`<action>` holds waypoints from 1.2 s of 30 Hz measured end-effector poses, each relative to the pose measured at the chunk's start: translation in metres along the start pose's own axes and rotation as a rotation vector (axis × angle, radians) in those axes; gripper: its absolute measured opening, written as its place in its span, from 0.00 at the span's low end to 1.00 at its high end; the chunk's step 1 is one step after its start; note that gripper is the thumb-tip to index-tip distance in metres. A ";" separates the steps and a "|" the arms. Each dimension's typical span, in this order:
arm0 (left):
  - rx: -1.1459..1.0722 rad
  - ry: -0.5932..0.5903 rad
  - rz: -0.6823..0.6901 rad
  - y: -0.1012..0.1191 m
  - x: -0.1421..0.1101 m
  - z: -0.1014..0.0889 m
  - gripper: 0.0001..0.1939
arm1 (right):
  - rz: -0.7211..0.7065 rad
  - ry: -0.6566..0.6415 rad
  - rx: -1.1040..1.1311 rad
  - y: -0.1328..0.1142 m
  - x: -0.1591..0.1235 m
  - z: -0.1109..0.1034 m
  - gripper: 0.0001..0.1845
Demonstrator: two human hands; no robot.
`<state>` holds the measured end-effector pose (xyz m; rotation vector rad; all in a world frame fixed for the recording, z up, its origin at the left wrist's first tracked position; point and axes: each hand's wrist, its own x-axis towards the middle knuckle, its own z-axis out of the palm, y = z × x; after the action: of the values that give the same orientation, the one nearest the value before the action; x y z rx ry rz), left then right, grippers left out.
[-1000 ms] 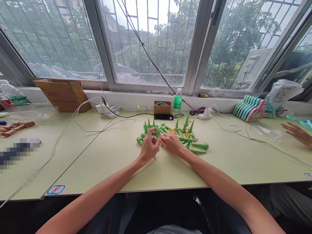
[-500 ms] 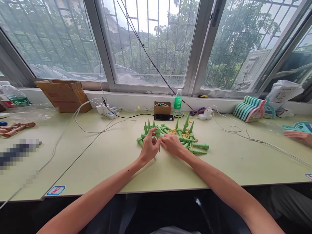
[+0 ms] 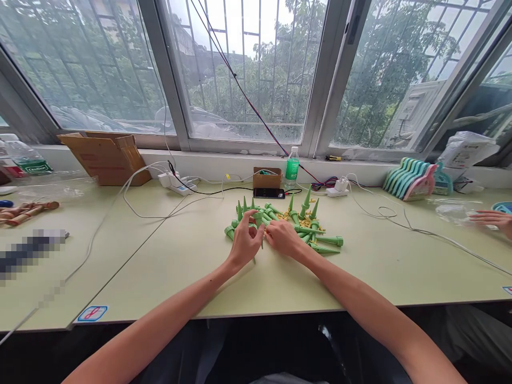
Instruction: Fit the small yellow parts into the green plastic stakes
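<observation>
A heap of green cone-shaped plastic spikes [image 3: 316, 234] lies in the middle of the pale green table [image 3: 180, 266], with small yellow bits [image 3: 304, 221] scattered among them. Some spikes stand upright, others lie flat. My left hand [image 3: 245, 241] is closed, its fingers pinched round a green spike [image 3: 259, 220] at the near edge of the heap. My right hand [image 3: 283, 236] is closed too and meets the left at the same spike; what its fingertips hold is hidden.
A black phone [image 3: 268, 192], a small cardboard box [image 3: 266, 177] and a green bottle [image 3: 292, 165] stand behind the heap. Power strip [image 3: 176, 184] and cables run left; a large cardboard box [image 3: 106, 154] sits far left. Another person's hand [image 3: 494, 218] works at the right edge.
My hands have stayed together at the spike, shifting only slightly. The other person's hand at the right has drawn back toward the table's edge.
</observation>
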<state>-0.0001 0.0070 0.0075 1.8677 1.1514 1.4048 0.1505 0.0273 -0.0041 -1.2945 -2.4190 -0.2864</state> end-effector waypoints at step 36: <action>-0.021 0.027 -0.135 -0.001 0.005 -0.003 0.19 | 0.014 0.444 0.631 0.004 0.001 -0.002 0.08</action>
<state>-0.0026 0.0110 0.0102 1.7269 1.2464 1.3648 0.1539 0.0302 -0.0020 -0.8491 -1.8932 0.1741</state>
